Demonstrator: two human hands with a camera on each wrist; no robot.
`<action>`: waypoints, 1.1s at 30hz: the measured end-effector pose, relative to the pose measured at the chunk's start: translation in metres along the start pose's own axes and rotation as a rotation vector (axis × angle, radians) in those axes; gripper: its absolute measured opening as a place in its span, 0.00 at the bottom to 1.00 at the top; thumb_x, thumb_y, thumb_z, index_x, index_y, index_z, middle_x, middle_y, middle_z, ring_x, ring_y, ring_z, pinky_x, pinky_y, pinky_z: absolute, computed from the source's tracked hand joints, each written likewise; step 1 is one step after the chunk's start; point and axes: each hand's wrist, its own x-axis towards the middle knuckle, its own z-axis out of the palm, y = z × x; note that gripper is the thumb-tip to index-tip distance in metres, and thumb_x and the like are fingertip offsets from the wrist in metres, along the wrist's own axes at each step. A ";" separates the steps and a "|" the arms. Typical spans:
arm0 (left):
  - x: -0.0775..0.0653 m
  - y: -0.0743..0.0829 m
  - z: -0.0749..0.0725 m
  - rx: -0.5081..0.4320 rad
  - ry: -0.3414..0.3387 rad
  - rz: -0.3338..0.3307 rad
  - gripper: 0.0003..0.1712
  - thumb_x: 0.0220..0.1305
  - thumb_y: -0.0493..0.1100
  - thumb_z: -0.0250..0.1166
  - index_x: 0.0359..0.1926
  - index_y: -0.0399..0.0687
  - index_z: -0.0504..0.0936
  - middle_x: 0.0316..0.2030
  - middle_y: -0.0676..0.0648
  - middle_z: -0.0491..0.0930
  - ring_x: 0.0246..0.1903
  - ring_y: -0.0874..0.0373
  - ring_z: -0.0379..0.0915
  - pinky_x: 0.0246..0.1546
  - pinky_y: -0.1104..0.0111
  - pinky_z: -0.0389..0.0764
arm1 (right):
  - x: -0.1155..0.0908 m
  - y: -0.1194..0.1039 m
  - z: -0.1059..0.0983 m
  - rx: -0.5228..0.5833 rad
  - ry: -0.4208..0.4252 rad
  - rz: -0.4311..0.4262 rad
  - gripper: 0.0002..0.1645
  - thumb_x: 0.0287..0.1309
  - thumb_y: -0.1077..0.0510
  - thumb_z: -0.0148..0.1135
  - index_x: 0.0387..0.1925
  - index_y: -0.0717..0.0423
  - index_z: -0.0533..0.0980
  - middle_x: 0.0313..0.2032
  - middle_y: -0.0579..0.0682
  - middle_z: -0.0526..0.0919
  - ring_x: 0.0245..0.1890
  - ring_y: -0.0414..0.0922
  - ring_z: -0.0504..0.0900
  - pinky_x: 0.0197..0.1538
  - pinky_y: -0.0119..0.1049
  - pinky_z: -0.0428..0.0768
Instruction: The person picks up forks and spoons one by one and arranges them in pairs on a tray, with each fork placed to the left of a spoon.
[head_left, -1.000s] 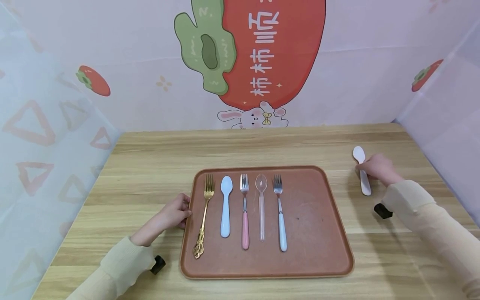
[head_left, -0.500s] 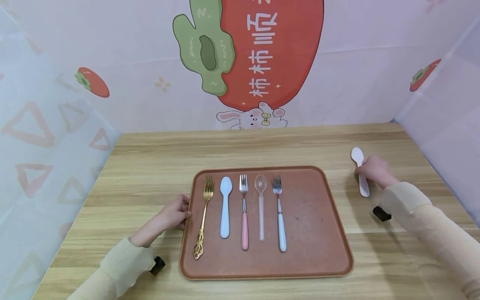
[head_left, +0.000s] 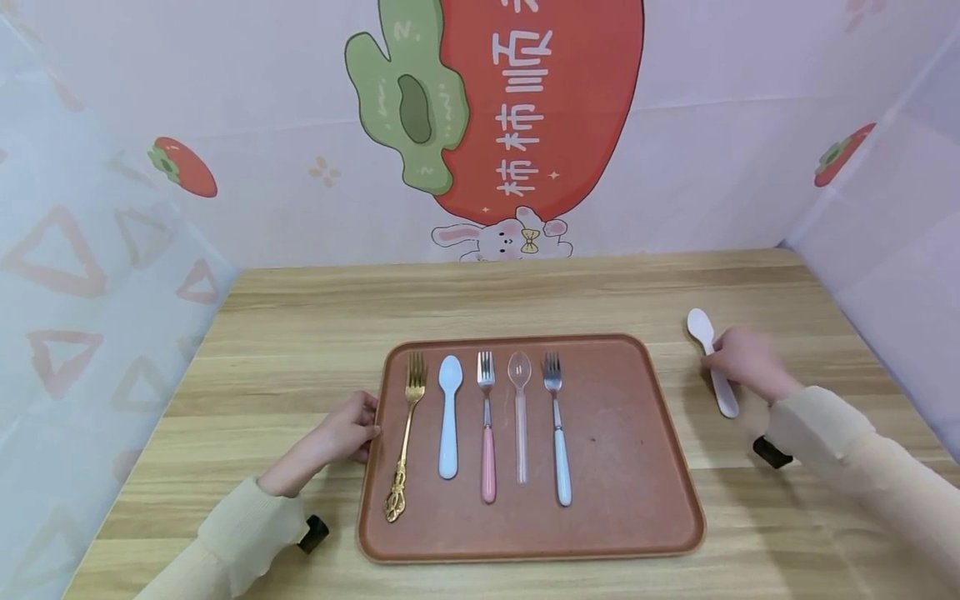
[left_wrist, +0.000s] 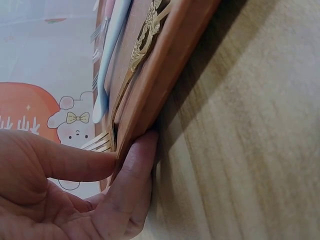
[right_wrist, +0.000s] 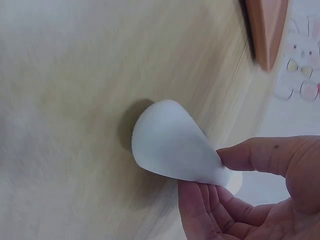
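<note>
At the right of the table my right hand (head_left: 750,360) pinches a white spoon (head_left: 701,327) by the middle, thumb on one edge and fingers on the other. The handle end of the spoon (right_wrist: 165,142) faces the right wrist camera, with a shadow beside it. My left hand (head_left: 347,429) grips the left rim of a brown tray (head_left: 630,533); in the left wrist view the thumb (left_wrist: 85,162) is at the rim and the fingers lie along its outer side. On the tray lie a gold fork (head_left: 408,417), light blue spoon (head_left: 448,425), pink-handled fork (head_left: 488,450), clear spoon (head_left: 521,425) and blue-handled fork (head_left: 561,454).
The cutlery stands in a row on the tray's left and middle, heads toward the back. Wood-grain table (head_left: 285,317) surrounds the tray. Printed cloth walls (head_left: 262,125) rise behind and at both sides.
My right hand has shifted the white spoon slightly left and toward the front, and the spoon is tilted more. The left hand keeps its grip on the tray.
</note>
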 end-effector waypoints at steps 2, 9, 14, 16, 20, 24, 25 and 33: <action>0.000 -0.001 0.000 -0.001 0.002 -0.004 0.15 0.59 0.25 0.50 0.47 0.25 0.58 0.28 0.37 0.73 0.22 0.55 0.72 0.20 0.62 0.80 | -0.003 -0.005 0.002 -0.004 -0.002 -0.013 0.17 0.43 0.61 0.57 0.09 0.51 0.60 0.10 0.42 0.61 0.13 0.38 0.64 0.19 0.30 0.66; 0.000 -0.001 0.001 0.001 0.011 -0.003 0.15 0.59 0.25 0.50 0.47 0.25 0.59 0.27 0.38 0.73 0.21 0.56 0.71 0.19 0.63 0.80 | -0.013 -0.017 0.008 -0.040 -0.020 -0.009 0.15 0.44 0.60 0.58 0.29 0.71 0.71 0.25 0.59 0.76 0.24 0.47 0.73 0.23 0.33 0.73; 0.000 0.000 0.000 0.005 0.005 0.010 0.16 0.59 0.25 0.50 0.47 0.24 0.58 0.27 0.37 0.73 0.21 0.56 0.71 0.19 0.62 0.80 | -0.018 -0.024 0.012 -0.061 -0.023 -0.022 0.20 0.46 0.59 0.58 0.36 0.74 0.70 0.30 0.65 0.77 0.27 0.50 0.76 0.26 0.36 0.75; 0.000 0.000 0.000 0.007 0.007 0.007 0.16 0.59 0.25 0.50 0.47 0.24 0.58 0.28 0.37 0.73 0.21 0.56 0.71 0.20 0.62 0.80 | -0.019 -0.028 0.012 -0.062 -0.025 -0.030 0.19 0.46 0.60 0.57 0.36 0.74 0.70 0.28 0.63 0.77 0.26 0.49 0.76 0.25 0.36 0.75; 0.000 0.000 0.000 0.011 0.009 0.004 0.16 0.59 0.25 0.50 0.47 0.24 0.58 0.27 0.37 0.73 0.21 0.56 0.71 0.19 0.62 0.80 | -0.022 -0.034 0.014 -0.068 -0.021 -0.044 0.17 0.46 0.61 0.57 0.36 0.71 0.70 0.27 0.60 0.76 0.24 0.48 0.75 0.24 0.36 0.75; 0.000 0.000 0.001 0.010 0.013 0.009 0.15 0.59 0.25 0.50 0.47 0.24 0.58 0.27 0.38 0.72 0.20 0.57 0.70 0.18 0.62 0.80 | -0.026 -0.040 0.017 -0.070 -0.012 -0.069 0.15 0.46 0.62 0.57 0.35 0.69 0.71 0.25 0.57 0.76 0.23 0.46 0.74 0.23 0.35 0.74; 0.000 0.000 0.001 0.008 0.014 0.010 0.15 0.59 0.24 0.50 0.47 0.24 0.58 0.27 0.38 0.72 0.20 0.57 0.70 0.18 0.62 0.80 | -0.027 -0.042 0.018 -0.068 -0.010 -0.076 0.15 0.46 0.62 0.57 0.35 0.68 0.71 0.25 0.56 0.76 0.22 0.46 0.74 0.22 0.35 0.73; 0.000 0.001 0.001 -0.004 0.010 0.005 0.15 0.59 0.24 0.49 0.47 0.24 0.58 0.27 0.38 0.72 0.20 0.56 0.70 0.18 0.62 0.80 | -0.034 -0.059 0.026 -0.071 -0.014 -0.119 0.14 0.43 0.62 0.56 0.35 0.64 0.71 0.24 0.52 0.75 0.20 0.44 0.72 0.22 0.34 0.71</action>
